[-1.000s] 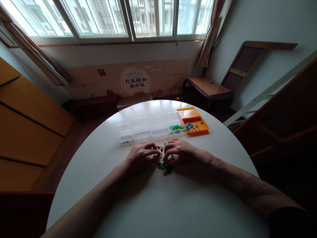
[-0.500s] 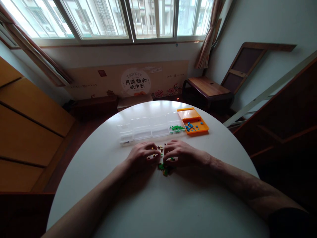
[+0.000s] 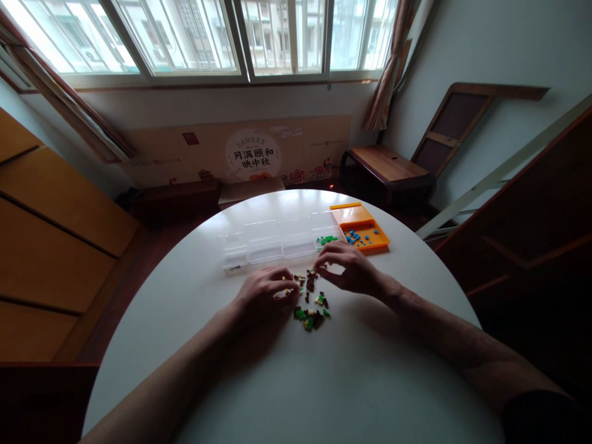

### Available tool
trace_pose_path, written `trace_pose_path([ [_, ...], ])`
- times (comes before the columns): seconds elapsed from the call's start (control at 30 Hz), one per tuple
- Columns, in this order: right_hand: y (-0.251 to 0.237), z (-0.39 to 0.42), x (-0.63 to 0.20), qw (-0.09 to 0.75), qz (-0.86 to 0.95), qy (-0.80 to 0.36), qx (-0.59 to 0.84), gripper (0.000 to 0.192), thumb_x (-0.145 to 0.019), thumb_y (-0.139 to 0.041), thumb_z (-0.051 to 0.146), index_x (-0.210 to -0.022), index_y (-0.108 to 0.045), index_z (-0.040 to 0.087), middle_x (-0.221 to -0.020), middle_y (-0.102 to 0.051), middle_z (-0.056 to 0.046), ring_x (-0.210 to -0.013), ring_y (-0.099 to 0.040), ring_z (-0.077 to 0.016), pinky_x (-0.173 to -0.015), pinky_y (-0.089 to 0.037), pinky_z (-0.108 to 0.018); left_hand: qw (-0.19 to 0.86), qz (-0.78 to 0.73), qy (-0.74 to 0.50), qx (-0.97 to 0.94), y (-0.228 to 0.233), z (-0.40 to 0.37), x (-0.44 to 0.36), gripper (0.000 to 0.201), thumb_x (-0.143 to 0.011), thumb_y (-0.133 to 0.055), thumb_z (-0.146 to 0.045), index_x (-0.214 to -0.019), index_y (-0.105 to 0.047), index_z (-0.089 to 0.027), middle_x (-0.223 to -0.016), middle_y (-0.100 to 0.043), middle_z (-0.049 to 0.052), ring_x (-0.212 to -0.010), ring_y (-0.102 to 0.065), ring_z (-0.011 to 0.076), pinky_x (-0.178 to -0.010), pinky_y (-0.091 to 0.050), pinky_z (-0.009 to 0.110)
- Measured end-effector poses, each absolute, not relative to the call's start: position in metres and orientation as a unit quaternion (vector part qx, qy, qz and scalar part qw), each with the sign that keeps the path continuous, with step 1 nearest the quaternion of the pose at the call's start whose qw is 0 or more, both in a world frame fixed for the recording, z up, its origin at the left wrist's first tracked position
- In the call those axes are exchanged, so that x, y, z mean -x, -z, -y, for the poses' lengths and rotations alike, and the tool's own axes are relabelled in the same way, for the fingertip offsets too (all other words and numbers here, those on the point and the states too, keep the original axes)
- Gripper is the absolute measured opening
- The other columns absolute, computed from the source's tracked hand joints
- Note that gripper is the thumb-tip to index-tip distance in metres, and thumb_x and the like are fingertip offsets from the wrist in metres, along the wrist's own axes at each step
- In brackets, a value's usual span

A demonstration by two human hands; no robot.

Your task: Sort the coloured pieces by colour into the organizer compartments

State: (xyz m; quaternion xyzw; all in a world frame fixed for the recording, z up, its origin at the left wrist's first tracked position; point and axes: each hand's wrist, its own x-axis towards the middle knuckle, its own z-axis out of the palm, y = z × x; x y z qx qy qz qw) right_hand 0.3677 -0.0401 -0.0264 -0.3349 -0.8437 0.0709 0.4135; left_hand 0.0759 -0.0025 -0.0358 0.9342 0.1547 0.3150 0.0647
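Inside the tabletop (image 3: 300,382) edge, your right hand (image 3: 346,267) pinches a tiny green brick (image 3: 314,269); whether your left hand (image 3: 266,290) grips is unclear

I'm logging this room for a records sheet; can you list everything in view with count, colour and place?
Table: one, white, centre
Clear boxes: about four, colourless, in a row towards the table's far side
Orange tray: one, orange, row's right end
Blue pieces: many, blue, in the orange tray
Green pieces: several, green, rightmost clear box
Loose pieces: many, brown, green, yellowish, mid-table
Window: one, pale-framed, back
Curtains: two, brownish, flanking the window
Printed panel: one, beige, below the window
Wooden chair: one, brown, back right
Cabinet: one, orange-brown, left
Left hand: one, bare, by the loose pieces
Right hand: one, bare, before the orange tray
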Motion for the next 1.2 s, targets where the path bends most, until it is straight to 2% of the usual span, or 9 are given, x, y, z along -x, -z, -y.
trace_pose_path([
  [0.13,0.034,0.024,-0.385,0.471,0.741,0.005,0.480,0.011,-0.106,-0.072,0.027,-0.097,-0.078,0.024,-0.097,-0.078,-0.005,-0.097,-0.073,-0.0250,-0.097,-0.052,-0.043,0.066,-0.154,-0.323,-0.931,0.036,0.003,-0.075,0.009,-0.103,-0.075,-0.028,-0.098,-0.082,-0.025,-0.094,-0.080,0.002,-0.078,-0.074,0.0141,-0.072,-0.055,0.025],
  [0.37,0.048,0.014,-0.396,0.434,0.707,0.054,0.555,0.013,-0.106,-0.071,0.029,-0.103,-0.082,0.024,-0.098,-0.079,-0.006,-0.099,-0.071,-0.0286,-0.096,-0.050,-0.044,0.078,-0.166,-0.346,-0.920,0.033,0.005,-0.077,0.009,-0.102,-0.075,-0.023,-0.097,-0.083,-0.024,-0.095,-0.080,0.003,-0.077,-0.074,0.0130,-0.071,-0.057,0.024],
  [0.57,0.041,0.030,-0.375,0.438,0.783,-0.006,0.442,0.009,-0.107,-0.071,0.027,-0.102,-0.078,0.025,-0.101,-0.079,-0.005,-0.098,-0.071,-0.0247,-0.096,-0.053,-0.041,0.119,-0.174,-0.370,-0.905,0.032,0.004,-0.077,0.007,-0.100,-0.078,-0.020,-0.102,-0.084,-0.024,-0.096,-0.079,0.003,-0.070,-0.070,0.0103,-0.064,-0.056,0.021],
  [0.73,0.041,0.039,-0.356,0.395,0.851,-0.045,0.343,0.011,-0.105,-0.078,0.037,-0.107,-0.079,0.026,-0.102,-0.081,-0.003,-0.096,-0.071,-0.0218,-0.094,-0.051,-0.039,0.123,-0.167,-0.377,-0.903,0.030,0.004,-0.079,0.007,-0.100,-0.079,-0.019,-0.103,-0.084,-0.023,-0.095,-0.078,0.004,-0.070,-0.069,0.0100,-0.065,-0.057,0.021],
  [1.2,0.046,0.038,-0.349,0.374,0.876,-0.079,0.294,0.011,-0.106,-0.077,0.036,-0.103,-0.079,0.025,-0.097,-0.081,-0.003,-0.090,-0.071,-0.0202,-0.093,-0.050,-0.038,0.083,-0.153,-0.385,-0.906,0.031,0.006,-0.081,0.005,-0.102,-0.079,-0.022,-0.103,-0.083,-0.024,-0.095,-0.079,0.004,-0.078,-0.074,0.0127,-0.071,-0.060,0.024],
])
